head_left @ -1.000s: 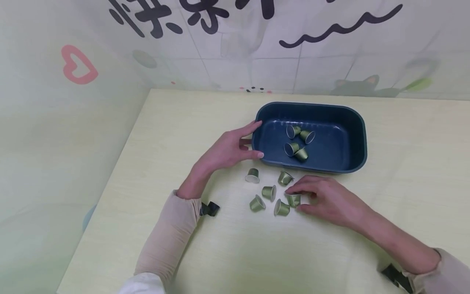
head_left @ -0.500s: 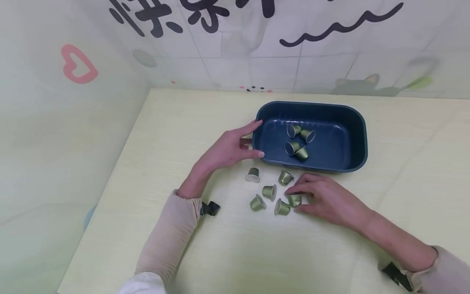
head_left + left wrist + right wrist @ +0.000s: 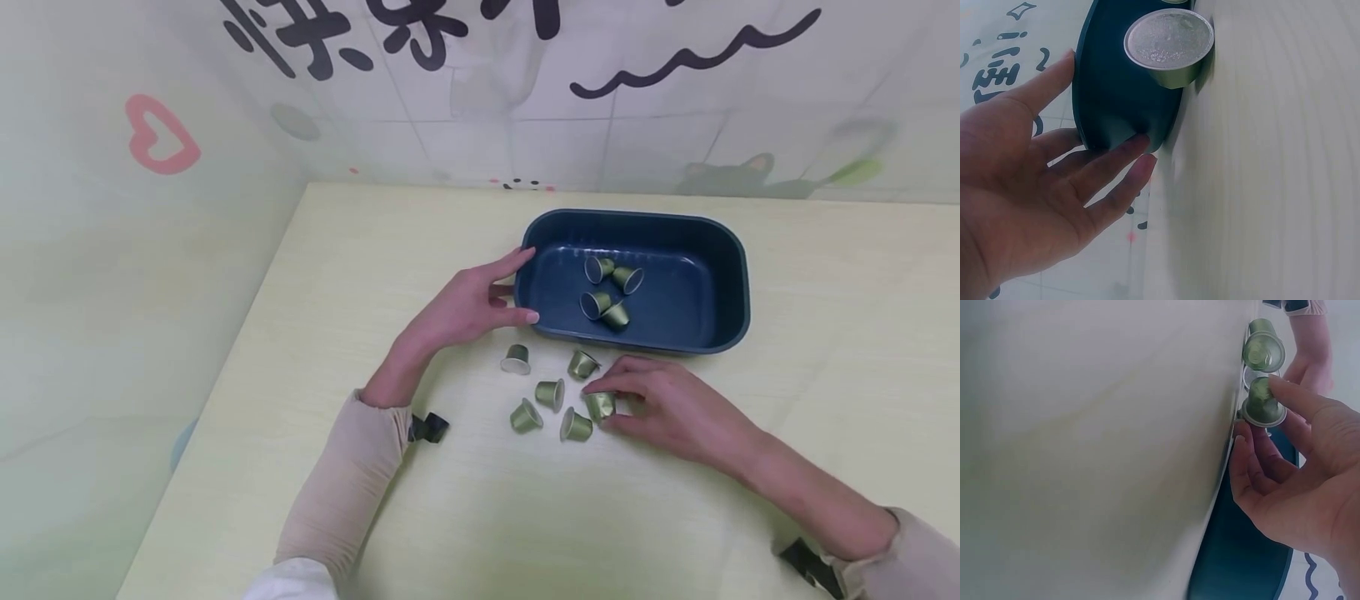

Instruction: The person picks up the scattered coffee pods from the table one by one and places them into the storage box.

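Observation:
My right hand (image 3: 675, 408) pinches a green coffee capsule (image 3: 600, 407) between thumb and fingertips, low over the table. In the right wrist view that capsule (image 3: 1263, 407) shows between the fingertips, with another capsule (image 3: 1264, 351) beyond it. Several more lie close by to the left, among them a capsule (image 3: 576, 425) right beside the held one and a capsule (image 3: 582, 364) above it. My left hand (image 3: 468, 304) rests against the left end of a dark blue rectangular bin (image 3: 720, 333), fingers fairly straight, thumb and index finger at its rim. In the bin lie several green capsules (image 3: 615, 315).
The pale wooden table (image 3: 375, 242) runs back to a printed white wall sheet (image 3: 480, 142). One capsule (image 3: 516, 358) sits lid down near the bin's front left corner. Dark straps (image 3: 429, 427) show at the wrists.
Almost nothing has moved. The held capsule tilts slightly in my right fingertips, while my left hand, the bin and the other capsules stay in place.

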### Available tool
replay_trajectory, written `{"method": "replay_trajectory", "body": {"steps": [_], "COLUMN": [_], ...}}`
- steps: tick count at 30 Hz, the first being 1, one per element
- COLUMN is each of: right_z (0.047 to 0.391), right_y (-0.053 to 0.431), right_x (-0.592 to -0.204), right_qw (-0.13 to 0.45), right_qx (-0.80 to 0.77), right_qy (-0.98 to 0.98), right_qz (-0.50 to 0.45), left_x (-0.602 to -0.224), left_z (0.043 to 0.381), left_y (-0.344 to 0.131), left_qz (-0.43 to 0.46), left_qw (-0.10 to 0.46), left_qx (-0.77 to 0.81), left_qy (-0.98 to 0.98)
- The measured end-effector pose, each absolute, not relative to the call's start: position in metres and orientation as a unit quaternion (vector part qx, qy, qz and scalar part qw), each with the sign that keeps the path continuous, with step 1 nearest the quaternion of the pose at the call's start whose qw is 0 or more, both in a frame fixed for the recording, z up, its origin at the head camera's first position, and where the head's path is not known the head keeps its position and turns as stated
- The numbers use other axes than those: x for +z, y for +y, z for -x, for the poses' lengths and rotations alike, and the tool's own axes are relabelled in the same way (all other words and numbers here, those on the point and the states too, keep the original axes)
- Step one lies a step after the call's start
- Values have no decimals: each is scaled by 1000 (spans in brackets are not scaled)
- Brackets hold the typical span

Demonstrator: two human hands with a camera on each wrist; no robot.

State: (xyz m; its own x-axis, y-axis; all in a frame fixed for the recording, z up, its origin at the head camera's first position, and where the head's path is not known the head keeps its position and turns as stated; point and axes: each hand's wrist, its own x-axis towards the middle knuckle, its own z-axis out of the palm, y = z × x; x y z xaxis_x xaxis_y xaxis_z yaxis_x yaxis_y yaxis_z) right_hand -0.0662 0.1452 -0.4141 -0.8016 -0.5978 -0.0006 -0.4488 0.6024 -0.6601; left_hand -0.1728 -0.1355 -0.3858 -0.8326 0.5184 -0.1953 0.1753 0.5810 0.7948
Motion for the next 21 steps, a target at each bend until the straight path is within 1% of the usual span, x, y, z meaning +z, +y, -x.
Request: {"method": "replay_trajectory", "body": {"steps": [8,16,21], "right_z": [65,65,65], "right_y": [146,150,150], "right_x": [-409,-400,-398], "right_qw": [105,109,85], "right_qx": [-350,-361,-370], "right_qy": [880,879,873], "right_qz": [304,291,306], "left_x": [-386,-385,-384], "left_z": [172,173,173], "left_y": [-135,-135,-136], "left_qz": [-202,-203,-204], "left_qw": [208,208,207], "left_qx": [413,412,411], "left_qy": [863,864,864]}}
